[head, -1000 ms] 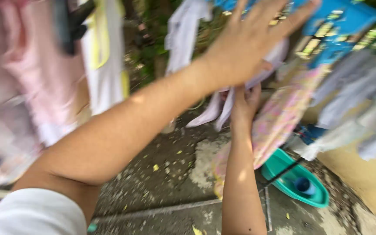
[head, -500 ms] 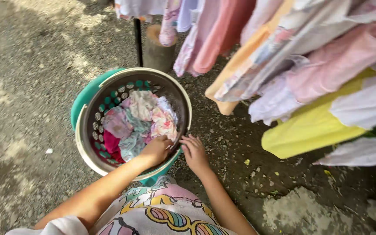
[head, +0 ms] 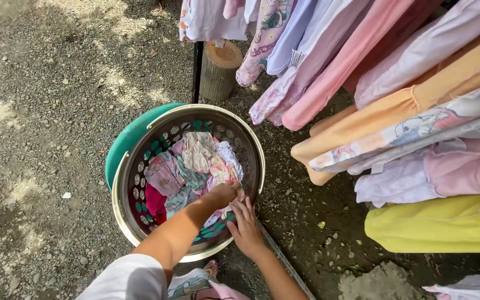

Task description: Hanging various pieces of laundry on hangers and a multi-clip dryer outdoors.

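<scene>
Gravel ground (head: pixel 40 111) — hanging clothes (head: pixel 395 111) crowd basket (head: pixel 140 166); left hand (head: pixel 223 194), right hand (head: pixel 245 225) grasping laundry (head: pixel 195 161).

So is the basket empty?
No, the basket holds a heap of crumpled clothes, and both hands, left and right, reach in.

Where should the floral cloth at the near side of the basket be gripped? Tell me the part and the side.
Grip the floral cloth by its raised crumpled folds near the basket's near wall, coming from above: the pile lies deep inside the perforated wall, so only the top is open. The left hand and right hand already reach there.
</scene>
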